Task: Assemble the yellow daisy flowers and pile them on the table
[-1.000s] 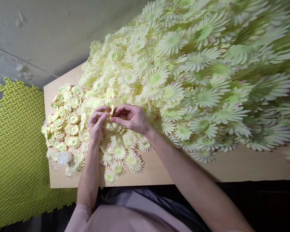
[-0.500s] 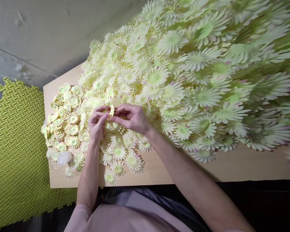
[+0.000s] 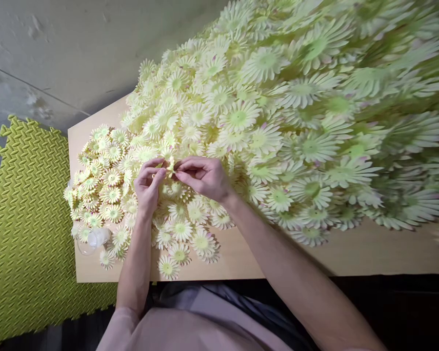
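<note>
Pale yellow and seen edge-on, a small artificial flower sits just left of the frame's centre, pinched between the fingertips of a bare left hand and a bare right hand. Flowers crowd close around both hands: a deep heap of pale yellow-green artificial daisies climbs to the upper right, and a lower cluster of smaller yellowish blooms spreads left. Below the hands, loose flowers reach almost to the front edge of a light wood-topped table; wood shows between the forearms and in a strip toward the lower right. Near the table's left edge is a clear plastic cup. Beyond that edge lies a textured yellow-green foam mat; a scuffed grey wall fills the upper left.
</note>
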`<control>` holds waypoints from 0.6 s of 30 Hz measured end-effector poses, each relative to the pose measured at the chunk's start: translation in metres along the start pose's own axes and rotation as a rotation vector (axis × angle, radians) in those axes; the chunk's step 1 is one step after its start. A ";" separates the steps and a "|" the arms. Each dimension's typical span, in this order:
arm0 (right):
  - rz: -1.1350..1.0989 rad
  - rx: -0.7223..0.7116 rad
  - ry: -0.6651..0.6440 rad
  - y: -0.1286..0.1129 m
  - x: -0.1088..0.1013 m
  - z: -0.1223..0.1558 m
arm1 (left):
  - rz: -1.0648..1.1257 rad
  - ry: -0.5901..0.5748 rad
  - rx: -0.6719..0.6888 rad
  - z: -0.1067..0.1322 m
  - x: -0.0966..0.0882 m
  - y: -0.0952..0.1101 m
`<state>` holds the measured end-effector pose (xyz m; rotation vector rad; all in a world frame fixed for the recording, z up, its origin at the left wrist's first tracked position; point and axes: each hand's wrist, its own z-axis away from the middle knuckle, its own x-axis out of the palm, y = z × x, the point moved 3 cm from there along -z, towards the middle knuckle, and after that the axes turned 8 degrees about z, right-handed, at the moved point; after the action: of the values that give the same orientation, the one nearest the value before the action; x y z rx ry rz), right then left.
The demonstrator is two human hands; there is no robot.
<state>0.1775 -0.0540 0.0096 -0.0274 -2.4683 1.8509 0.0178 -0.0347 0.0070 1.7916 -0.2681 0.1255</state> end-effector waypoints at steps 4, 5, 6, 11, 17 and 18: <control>-0.042 0.042 -0.016 0.002 0.000 0.001 | 0.022 0.042 -0.022 -0.001 0.002 0.001; -0.052 0.051 -0.022 0.002 0.000 0.001 | 0.031 0.050 -0.023 -0.001 0.002 0.001; -0.059 0.056 -0.026 0.002 -0.001 0.001 | 0.042 0.053 -0.026 -0.001 0.003 0.001; -0.120 0.056 -0.063 0.004 -0.002 0.000 | 0.105 0.060 -0.104 0.001 0.003 -0.002; -0.190 0.076 -0.108 0.003 -0.001 -0.002 | 0.221 0.165 -0.259 0.001 0.002 -0.006; -0.187 0.072 -0.107 0.003 -0.001 -0.002 | 0.250 0.190 -0.275 0.000 0.001 -0.007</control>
<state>0.1790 -0.0518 0.0075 0.3028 -2.3736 1.9057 0.0204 -0.0335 0.0006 1.4572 -0.3543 0.4143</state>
